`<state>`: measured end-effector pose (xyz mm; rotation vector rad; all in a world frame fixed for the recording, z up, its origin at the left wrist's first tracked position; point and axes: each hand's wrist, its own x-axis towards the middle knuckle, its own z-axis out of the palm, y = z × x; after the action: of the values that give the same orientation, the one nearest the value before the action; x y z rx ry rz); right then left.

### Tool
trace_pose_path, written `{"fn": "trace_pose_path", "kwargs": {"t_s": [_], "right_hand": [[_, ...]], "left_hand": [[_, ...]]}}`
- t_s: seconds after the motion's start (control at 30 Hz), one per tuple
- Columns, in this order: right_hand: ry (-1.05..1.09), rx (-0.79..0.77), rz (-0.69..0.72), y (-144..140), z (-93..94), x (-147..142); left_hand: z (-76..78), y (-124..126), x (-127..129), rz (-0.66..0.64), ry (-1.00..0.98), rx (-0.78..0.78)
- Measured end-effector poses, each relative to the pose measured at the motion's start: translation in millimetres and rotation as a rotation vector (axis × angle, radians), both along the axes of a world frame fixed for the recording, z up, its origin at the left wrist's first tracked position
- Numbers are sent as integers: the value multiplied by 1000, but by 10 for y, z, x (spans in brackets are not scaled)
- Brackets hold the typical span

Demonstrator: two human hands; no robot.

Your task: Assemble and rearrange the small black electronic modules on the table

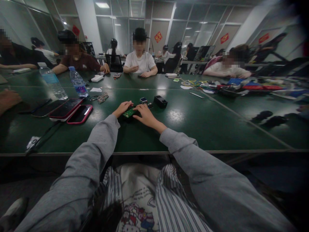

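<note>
Both arms (103, 135) are stretched over the near edge of the table (142, 141), palms down. Well in from that edge, a green circuit board (128, 113) is held between the left hand (122, 109) and right hand (146, 115), fingers bent.

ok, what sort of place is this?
Probably a shared electronics workroom, maybe for hand assembly: a small green circuit board is being handled, a tangle of coloured cables lies farther off, and several other people sit around the large green tabletop.
</note>
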<state>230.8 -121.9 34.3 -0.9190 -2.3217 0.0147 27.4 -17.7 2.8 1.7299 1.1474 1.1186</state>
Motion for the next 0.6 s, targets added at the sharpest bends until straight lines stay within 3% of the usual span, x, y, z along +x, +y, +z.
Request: {"fn": "trace_pose_path", "kwargs": {"t_s": [0.6], "right_hand": [[10,-53,-13,50,-4,16]], "left_hand": [[53,-58,-8,11,234,82]]}}
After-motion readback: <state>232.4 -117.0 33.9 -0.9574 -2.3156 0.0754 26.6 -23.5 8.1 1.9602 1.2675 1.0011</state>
